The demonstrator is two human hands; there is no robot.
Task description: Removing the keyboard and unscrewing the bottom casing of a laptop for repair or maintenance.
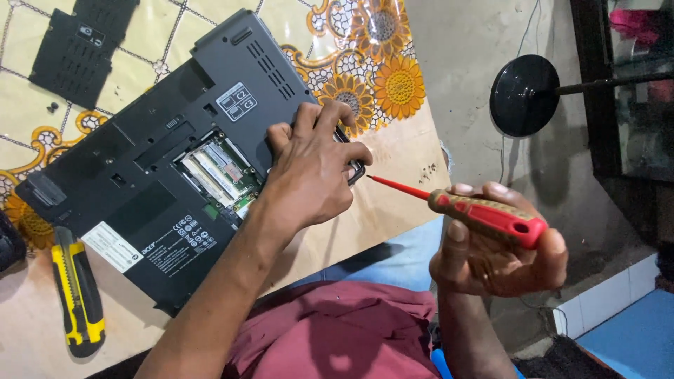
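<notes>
Risk: red screwdriver [484, 216] was clenched in the right hand [498, 245], tip aimed at the left hand [312, 172]; a slip could've stabbed the fingers or gouged the exposed memory modules [214, 168] just left of that hand. Left hand was spread, pressing on the corner of the laptop [161, 161]. Laptop lay upside down under it, dark grey, cover panel [77, 49] off, far upper left

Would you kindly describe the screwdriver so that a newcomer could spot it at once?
Start at the upturned dark laptop on the flowered tablecloth, under the left hand. Just beyond the table's edge, the right hand grips the screwdriver. Its red handle and thin red shaft set it apart from the yellow utility knife.
</notes>
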